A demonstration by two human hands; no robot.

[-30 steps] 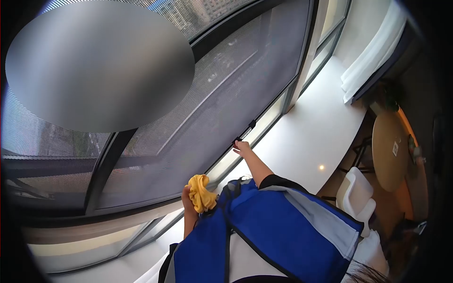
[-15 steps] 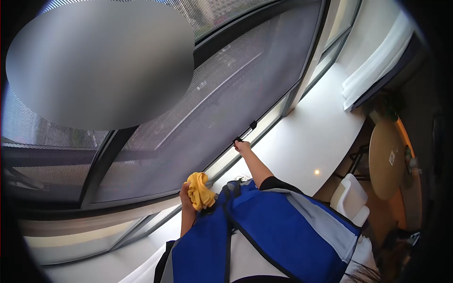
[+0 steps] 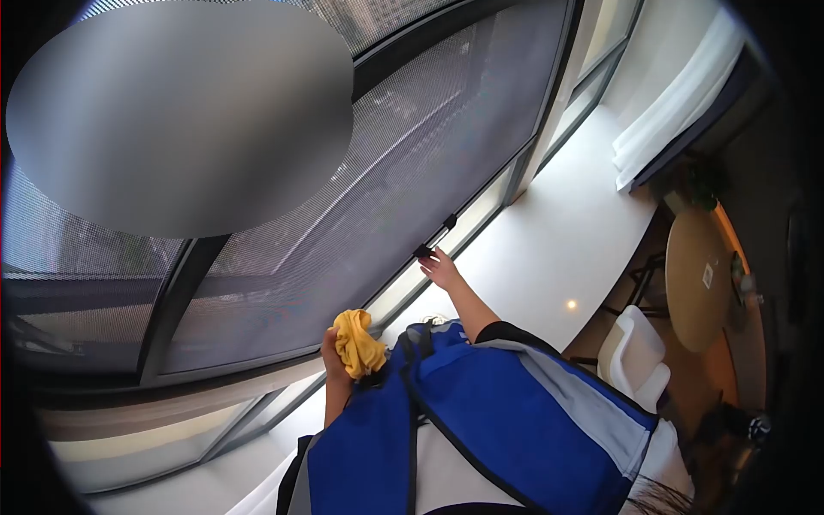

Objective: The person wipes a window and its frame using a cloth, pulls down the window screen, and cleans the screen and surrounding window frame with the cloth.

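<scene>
My left hand [image 3: 331, 354] is closed around a crumpled yellow cloth [image 3: 360, 344], held in front of my chest. Farther out, my right hand [image 3: 440, 269] reaches to the lower edge of a dark mesh window screen [image 3: 386, 197]. Its fingers are spread beside a small black handle [image 3: 424, 251] on that edge. Whether the fingertips touch the handle cannot be made out. A second black fitting [image 3: 450, 221] sits a little farther along the same edge.
A white window ledge [image 3: 549, 232] runs below the window. White curtains [image 3: 669, 103] hang at the far end. To the right stand a white chair [image 3: 631, 352] and a round wooden table [image 3: 693, 300] with a small card on it. A grey blur covers the upper left.
My right hand has loosened from the black handle, and its fingers have opened. The left hand still grips the yellow cloth. The whole view has shifted slightly.
</scene>
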